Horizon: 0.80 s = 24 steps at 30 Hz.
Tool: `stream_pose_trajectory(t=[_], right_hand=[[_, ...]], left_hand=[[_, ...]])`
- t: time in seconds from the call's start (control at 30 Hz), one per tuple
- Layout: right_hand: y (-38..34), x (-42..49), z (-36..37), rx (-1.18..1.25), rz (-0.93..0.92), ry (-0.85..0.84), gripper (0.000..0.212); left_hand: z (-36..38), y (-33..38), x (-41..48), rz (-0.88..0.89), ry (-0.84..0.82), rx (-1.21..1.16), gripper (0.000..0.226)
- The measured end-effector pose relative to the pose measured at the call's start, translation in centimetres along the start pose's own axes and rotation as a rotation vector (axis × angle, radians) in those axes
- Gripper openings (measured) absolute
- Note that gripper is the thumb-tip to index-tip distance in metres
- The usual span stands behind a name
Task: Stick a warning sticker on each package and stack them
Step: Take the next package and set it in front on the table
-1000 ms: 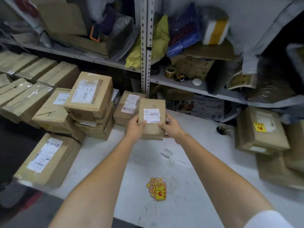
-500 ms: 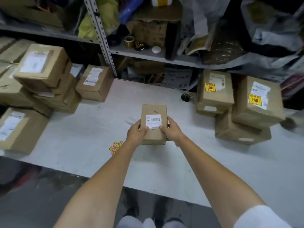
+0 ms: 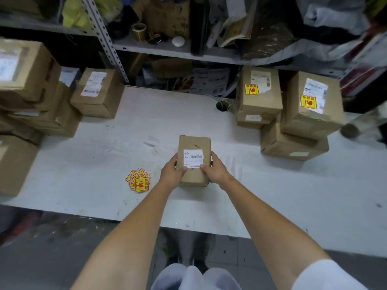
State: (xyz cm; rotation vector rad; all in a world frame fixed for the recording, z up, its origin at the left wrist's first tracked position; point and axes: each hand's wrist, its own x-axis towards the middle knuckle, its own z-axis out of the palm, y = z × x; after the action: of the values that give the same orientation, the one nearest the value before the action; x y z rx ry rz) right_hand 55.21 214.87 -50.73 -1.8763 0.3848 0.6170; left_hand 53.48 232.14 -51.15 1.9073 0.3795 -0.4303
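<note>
Worn on the head; looks steeply down and forward across the table's (image 3: 272, 195) near edge, centred on the package (image 3: 194, 143), shelves (image 3: 159, 50) beyond the far edge; close, wide-angle.

We read the small pkg (image 3: 193, 160) as plain brown cardboard, matt & a bit scuffed, w/ a smooth white paper label (image 3: 193, 158). The sticker pile (image 3: 138, 180) looks like smooth yellow paper w/ red print. The table top (image 3: 272, 195) is white, matt, smudged & scratched. The stickered box (image 3: 313, 105) at far R has a sheen over its label. The shelf upright (image 3: 104, 38) is grey perforated metal. The tape roll (image 3: 139, 31) looks glossy, brownish-gold. The sleeve (image 3: 326, 275) is soft white cloth. The floor (image 3: 52, 258) is rough, speckled grey.
</note>
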Motion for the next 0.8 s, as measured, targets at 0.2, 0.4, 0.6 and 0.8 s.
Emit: stream_pose_trajectory(t=[0.2,0.4,0.6,0.8], right_hand=[[0.2,-0.4,0.2,-0.024,-0.019,0.037,0.058],[0.4,-0.2,0.5,-0.034,-0.011,0.073,0.064],[0.5,-0.3,1.2,0.020,0.057,0.084,0.074],[1.0,-0.1,1.7,0.021,0.049,0.112,0.077]], left_hand=[[0.0,-0.6,0.2,0.014,-0.016,0.001,0.060],[-0.8,-0.3,0.3,-0.006,-0.045,0.104,0.057],[-4.9,-2.4,0.0,0.002,0.067,0.252,0.030],[-8.9,-6.4,-0.9,-0.102,0.221,0.712,0.033]])
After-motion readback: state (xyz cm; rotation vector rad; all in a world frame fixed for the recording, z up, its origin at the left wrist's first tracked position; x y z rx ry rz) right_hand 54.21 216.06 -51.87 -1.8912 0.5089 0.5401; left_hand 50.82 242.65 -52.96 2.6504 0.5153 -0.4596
